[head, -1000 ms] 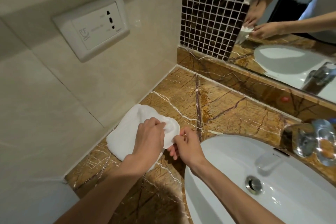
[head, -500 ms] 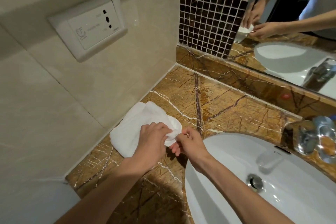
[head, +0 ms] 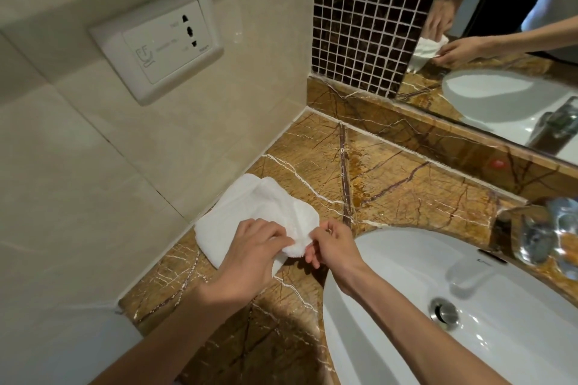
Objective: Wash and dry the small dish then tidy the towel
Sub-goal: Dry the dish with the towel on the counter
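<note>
A small white towel (head: 247, 206) lies on the brown marble counter (head: 406, 194), against the tiled left wall. My left hand (head: 253, 247) rests on the towel's near part and pinches its near right corner. My right hand (head: 331, 244) pinches the same corner from the right, just left of the basin's rim. The corner is lifted a little off the counter between both hands. No small dish is in view.
A white oval basin (head: 406, 337) with a metal drain (head: 444, 312) fills the lower right. A chrome tap (head: 541, 234) stands at the right edge. A wall socket (head: 162, 40) sits above the counter. A mirror (head: 500, 40) and mosaic tiles line the back wall.
Both hands have closed in on the towel's near right corner and raised it slightly. The view has shifted a little; the towel stays by the wall.
</note>
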Available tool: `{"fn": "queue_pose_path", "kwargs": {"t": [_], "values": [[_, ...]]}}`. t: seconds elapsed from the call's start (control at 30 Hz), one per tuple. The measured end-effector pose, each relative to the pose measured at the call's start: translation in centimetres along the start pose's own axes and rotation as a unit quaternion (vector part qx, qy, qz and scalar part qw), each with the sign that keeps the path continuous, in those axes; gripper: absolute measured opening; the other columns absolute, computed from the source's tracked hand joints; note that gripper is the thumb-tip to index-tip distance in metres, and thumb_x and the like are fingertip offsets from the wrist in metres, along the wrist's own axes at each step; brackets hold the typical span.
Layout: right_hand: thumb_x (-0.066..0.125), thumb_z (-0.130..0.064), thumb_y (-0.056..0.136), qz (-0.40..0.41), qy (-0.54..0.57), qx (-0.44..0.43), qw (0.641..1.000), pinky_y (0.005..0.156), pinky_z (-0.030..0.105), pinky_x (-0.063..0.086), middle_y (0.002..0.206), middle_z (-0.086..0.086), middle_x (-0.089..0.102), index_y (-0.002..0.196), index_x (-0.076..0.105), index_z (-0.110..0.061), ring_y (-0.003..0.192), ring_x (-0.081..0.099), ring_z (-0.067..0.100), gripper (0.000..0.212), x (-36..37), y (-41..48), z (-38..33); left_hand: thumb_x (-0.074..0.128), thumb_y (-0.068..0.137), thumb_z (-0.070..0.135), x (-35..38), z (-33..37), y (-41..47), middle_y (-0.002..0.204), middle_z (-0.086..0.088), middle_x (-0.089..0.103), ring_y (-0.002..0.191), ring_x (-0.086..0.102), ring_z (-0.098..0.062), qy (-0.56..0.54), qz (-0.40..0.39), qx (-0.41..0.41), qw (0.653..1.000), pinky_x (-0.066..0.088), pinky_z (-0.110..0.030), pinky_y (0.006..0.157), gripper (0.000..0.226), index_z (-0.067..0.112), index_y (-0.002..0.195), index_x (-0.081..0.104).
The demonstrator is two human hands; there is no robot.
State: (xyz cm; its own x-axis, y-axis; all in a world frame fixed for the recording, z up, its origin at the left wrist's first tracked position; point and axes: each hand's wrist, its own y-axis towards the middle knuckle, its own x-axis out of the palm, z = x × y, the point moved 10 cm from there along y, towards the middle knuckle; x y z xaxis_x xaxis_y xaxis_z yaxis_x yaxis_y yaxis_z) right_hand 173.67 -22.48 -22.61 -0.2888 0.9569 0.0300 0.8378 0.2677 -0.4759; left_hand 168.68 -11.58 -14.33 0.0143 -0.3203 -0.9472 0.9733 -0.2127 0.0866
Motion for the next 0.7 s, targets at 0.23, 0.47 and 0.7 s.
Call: {"fn": "queue_pose_path", "kwargs": {"t": [0.23,0.47,0.7], "values": [[0.037,0.006,0.093,-0.034,-0.043,-0.032,0.998,0.035,0.027,0.034,0.053,0.025,0.057,0.085,0.039,-0.007,0.034,0.052,0.018,0.015,1.1,-0.9,-0.9,0.078,0.049,-0.004,0.5,-0.7,0.7,0.089,-0.006,0.068,0.081,0.062,-0.028,0.074,0.003,-0.043,0.996,0.027,-0.029,0.077,0.051,0.013,0.098,0.073],[0.038,0.005,0.091,-0.048,-0.056,-0.038,0.997,0.037,0.027,0.036,0.051,0.020,0.058,0.083,0.040,-0.007,0.033,0.049,0.019,0.015,1.3,-1.6,-1.5,0.058,0.076,-0.007,0.4,-1.4,2.5,0.105,-0.004,0.061,0.099,0.050,-0.025,0.009,0.057,-0.129,0.990,0.028,-0.029,0.084,0.047,0.015,0.117,0.064],[0.040,0.006,0.091,-0.058,-0.060,-0.032,0.996,0.037,0.028,0.038,0.051,0.016,0.061,0.087,0.044,-0.006,0.038,0.050,0.024,0.013,0.9,-1.5,-0.4,0.053,0.083,-0.007,1.6,-0.5,2.1,0.101,-0.003,0.064,0.098,0.051,-0.024,-0.106,0.028,-0.072,0.991,0.028,-0.023,0.087,0.039,0.014,0.111,0.069]]}}
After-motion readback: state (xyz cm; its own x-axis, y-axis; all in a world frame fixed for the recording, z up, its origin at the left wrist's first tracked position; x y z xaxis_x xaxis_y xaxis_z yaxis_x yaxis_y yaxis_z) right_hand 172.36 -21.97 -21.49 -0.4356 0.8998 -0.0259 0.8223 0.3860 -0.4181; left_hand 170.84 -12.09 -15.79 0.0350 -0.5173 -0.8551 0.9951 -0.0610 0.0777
